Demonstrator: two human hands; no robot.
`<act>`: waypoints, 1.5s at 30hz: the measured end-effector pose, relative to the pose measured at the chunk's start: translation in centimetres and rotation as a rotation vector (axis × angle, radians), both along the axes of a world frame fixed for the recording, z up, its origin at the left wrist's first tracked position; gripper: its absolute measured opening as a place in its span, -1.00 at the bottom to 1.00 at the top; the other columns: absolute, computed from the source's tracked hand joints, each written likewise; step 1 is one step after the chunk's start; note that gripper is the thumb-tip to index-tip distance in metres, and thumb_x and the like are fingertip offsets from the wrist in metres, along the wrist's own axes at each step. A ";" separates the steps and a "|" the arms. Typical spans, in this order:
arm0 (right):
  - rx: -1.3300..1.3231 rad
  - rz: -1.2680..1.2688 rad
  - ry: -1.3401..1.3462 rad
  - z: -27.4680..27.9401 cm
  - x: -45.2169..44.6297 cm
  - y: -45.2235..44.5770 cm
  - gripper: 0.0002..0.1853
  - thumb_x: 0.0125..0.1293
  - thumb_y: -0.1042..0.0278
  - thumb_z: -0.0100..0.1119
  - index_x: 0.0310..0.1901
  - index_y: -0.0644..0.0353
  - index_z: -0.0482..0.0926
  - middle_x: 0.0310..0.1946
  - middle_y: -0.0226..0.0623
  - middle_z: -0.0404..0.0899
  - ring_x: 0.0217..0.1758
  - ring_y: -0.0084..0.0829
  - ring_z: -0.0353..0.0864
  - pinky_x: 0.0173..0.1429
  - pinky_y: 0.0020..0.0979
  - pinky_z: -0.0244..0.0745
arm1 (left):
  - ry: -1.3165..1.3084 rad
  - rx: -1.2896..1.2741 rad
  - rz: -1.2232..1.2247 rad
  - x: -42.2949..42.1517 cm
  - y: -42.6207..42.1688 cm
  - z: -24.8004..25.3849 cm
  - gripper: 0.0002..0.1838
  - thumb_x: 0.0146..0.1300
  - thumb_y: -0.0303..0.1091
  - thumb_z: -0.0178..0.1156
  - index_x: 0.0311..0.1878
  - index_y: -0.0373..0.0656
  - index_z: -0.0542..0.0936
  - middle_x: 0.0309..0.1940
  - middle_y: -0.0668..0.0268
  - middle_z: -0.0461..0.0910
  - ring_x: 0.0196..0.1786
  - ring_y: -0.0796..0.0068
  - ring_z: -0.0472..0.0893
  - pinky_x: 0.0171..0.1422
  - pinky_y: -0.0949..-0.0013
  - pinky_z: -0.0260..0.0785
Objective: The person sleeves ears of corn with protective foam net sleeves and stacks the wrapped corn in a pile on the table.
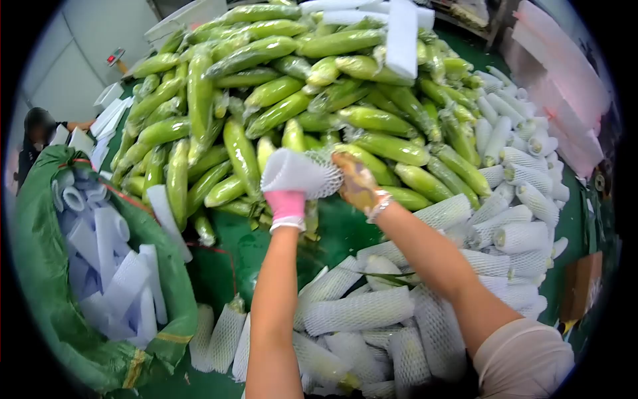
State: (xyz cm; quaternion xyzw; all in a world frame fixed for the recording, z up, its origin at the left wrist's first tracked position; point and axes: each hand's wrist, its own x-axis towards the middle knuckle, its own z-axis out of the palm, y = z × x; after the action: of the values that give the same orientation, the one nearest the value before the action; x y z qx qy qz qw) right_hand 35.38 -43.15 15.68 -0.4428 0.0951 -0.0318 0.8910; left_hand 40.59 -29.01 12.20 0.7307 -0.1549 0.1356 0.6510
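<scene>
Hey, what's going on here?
A person's pink-gloved left hand holds a white foam sleeve, while the gloved right hand is at its other end. Beyond lies a big heap of long green vegetables, many in clear film. Foam-covered ones are piled close to the person and along the right. On the left, a green sack holds more foam sleeves.

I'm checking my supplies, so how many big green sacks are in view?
1 green sack, on the left, holding white foam sleeves. Others may be hidden behind the piled green vegetables.
</scene>
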 end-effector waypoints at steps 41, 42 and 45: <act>-1.072 0.333 -0.538 11.2 -15.2 8.3 -0.86 0.20 0.37 0.10 -0.31 0.25 0.46 -0.50 -0.14 0.53 -0.51 -0.19 0.51 -0.36 -0.28 0.41 | 0.671 -0.485 -0.546 -22.8 9.7 14.3 -0.54 0.37 -0.44 -0.12 0.32 -0.27 0.20 0.24 0.19 0.36 0.21 0.40 0.42 0.25 0.37 0.30; -0.877 0.399 -0.427 10.8 -15.4 9.4 -0.86 0.20 0.35 0.10 -0.34 0.25 0.47 -0.51 -0.13 0.54 -0.53 -0.19 0.51 -0.38 -0.27 0.40 | 1.046 -1.175 -0.433 -24.4 11.1 12.4 -0.55 0.39 -0.43 -0.12 0.32 -0.27 0.20 0.22 0.19 0.37 0.19 0.41 0.44 0.23 0.39 0.31; -1.070 0.258 -0.605 1.8 -10.3 10.6 -0.82 0.23 0.31 0.10 -0.45 0.23 0.50 -0.59 -0.21 0.52 -0.58 -0.27 0.48 -0.44 -0.32 0.38 | 0.944 -0.762 -0.412 -23.0 13.0 5.9 -0.59 0.43 -0.36 -0.16 0.29 -0.25 0.21 0.19 0.21 0.39 0.15 0.41 0.45 0.19 0.37 0.34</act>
State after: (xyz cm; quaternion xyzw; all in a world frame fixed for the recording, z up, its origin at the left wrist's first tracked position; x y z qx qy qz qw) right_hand 25.13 -32.54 17.47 -0.8066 -0.2446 -0.0912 0.5303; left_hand 17.58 -16.01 18.11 0.3844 0.0700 -0.2831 0.8759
